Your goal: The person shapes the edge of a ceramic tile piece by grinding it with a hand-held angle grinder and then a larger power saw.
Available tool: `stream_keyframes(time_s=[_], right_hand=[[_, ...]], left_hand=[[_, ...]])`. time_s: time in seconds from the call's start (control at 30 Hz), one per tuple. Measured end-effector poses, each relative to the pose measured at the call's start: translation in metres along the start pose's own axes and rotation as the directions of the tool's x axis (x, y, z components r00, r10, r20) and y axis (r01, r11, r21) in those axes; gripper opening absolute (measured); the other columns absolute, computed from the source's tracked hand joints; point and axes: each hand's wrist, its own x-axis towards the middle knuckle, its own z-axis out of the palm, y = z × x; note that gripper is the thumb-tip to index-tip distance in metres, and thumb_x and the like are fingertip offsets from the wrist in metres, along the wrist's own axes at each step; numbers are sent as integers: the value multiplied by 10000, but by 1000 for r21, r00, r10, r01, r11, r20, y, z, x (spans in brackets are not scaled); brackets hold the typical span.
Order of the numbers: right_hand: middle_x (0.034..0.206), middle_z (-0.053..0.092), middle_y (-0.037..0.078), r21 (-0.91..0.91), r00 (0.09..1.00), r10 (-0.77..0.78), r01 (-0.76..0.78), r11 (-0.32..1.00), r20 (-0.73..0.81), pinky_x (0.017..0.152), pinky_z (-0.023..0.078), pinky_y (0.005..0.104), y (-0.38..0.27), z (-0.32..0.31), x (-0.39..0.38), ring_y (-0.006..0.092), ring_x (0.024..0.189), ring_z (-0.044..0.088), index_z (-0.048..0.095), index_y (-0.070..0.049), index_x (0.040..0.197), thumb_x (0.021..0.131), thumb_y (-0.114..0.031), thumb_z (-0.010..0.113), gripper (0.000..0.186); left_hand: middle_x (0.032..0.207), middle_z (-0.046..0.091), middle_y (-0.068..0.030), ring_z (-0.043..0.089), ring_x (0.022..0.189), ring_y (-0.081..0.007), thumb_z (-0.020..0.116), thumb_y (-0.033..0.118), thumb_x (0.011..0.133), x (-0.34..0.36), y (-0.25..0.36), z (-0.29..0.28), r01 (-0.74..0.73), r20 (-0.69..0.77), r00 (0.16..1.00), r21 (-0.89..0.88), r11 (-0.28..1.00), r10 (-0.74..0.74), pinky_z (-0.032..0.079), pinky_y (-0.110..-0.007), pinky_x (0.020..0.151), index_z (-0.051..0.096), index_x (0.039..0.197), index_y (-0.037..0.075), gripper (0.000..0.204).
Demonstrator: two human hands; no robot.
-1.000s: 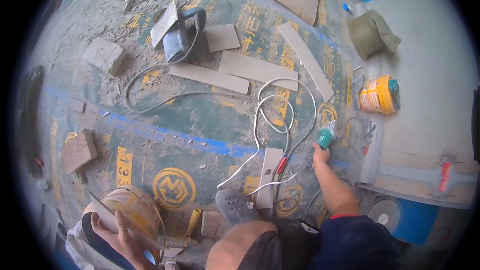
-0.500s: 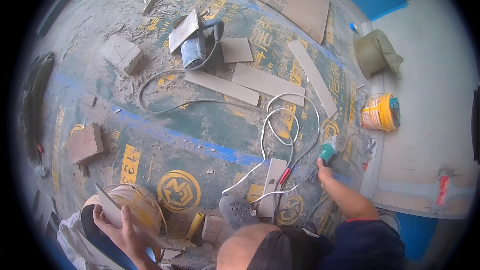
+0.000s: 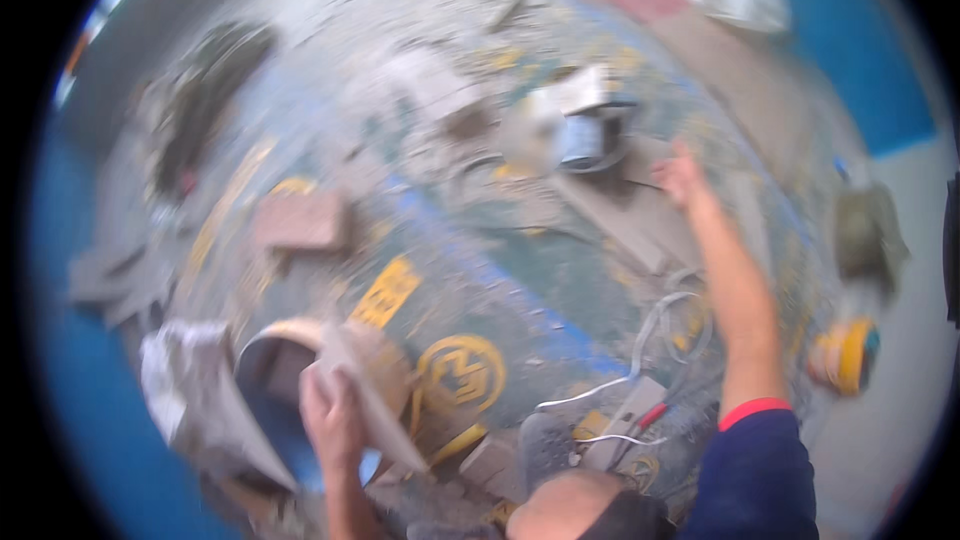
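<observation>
Since half a second ago the right hand (image 3: 680, 172) has left the small green thing it was at beside the white cable and stretched far forward, and the whole view has swung and blurred with the move. Now that hand hangs at the end of a long bare forearm with a red cuff and dark blue sleeve, just right of the grey angle grinder (image 3: 580, 130) that lies on the dusty printed floor sheet (image 3: 470, 270). Its fingers look loosely spread and released, with nothing in them, though the blur keeps me from being sure. It is near the grinder but apart from it, over the pale tile strips (image 3: 625, 225) that lie just below and right of the grinder.

Well below and left of the grinder, the left hand (image 3: 332, 418) grips a flat grey tile piece (image 3: 375, 410), fingers clenched round its edge, holding it tilted against the rim of a round bucket (image 3: 280, 360). A crumpled grey sack (image 3: 195, 400) sits just left of the bucket.

Loops of white cable (image 3: 670, 325) lie below the grinder, beside the right forearm. A yellow tub (image 3: 845, 355) stands far right of the grinder, and a reddish brick (image 3: 300, 220) lies to its lower left
</observation>
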Motion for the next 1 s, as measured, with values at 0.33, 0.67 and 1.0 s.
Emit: stream_keyframes(time_s=[0.33,0.67,1.0], right_hand=[[1242,622,164,295,971,180,-128,947,-155,864,589,526,-60,136,71,345,1020,661,537,-53,1345,1003,-655,429,700],[735,578,33,428,999,-27,11,904,32,604,512,322,-51,276,-80,180,607,566,598,-48,934,904,-237,623,193],[884,624,18,21,897,-40,35,999,440,627,508,281,-51,297,-325,92,655,573,608,-43,1069,877,-170,633,232]], left_hand=[[973,650,-7,562,862,-54,587,400,1079,-12,-2,-3,194,143,980,-480,856,-141,477,-234,777,613,1118,37,366],[933,610,9,512,803,-51,514,400,1111,-18,-1,16,245,127,969,-632,735,-214,450,-233,726,583,1100,49,358],[810,583,5,497,729,-73,503,351,1110,8,-17,13,-23,81,995,-393,919,60,432,-286,658,582,946,37,363]])
